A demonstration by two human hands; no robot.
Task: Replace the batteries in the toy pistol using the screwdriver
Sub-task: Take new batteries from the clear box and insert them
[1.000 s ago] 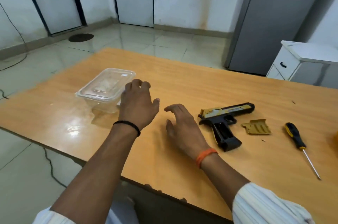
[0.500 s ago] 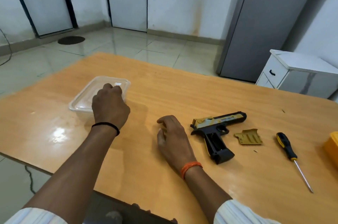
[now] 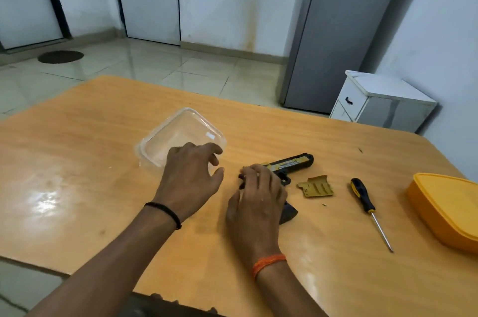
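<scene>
Both hands work close together: my right hand point(image 3: 256, 195) covers the toy pistol point(image 3: 289, 165) on the counter point(image 3: 258, 122), apparently steadying its grip, though I cannot tell what it clasps. My left hand point(image 3: 191, 174) hovers loose-fingered, empty, beside the clear container point(image 3: 181, 135). Battery cover point(image 3: 315, 186) and screwdriver point(image 3: 363, 200) lie aside, ready for refitting.

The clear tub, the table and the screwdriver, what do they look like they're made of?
Clear tub: thin glossy see-through plastic, probably; the table shows through it.
Table: wood-grain top, likely laminate; it mirrors the light.
Screwdriver: shiny metal shaft, black-and-yellow handle, plastic or rubber.
</scene>
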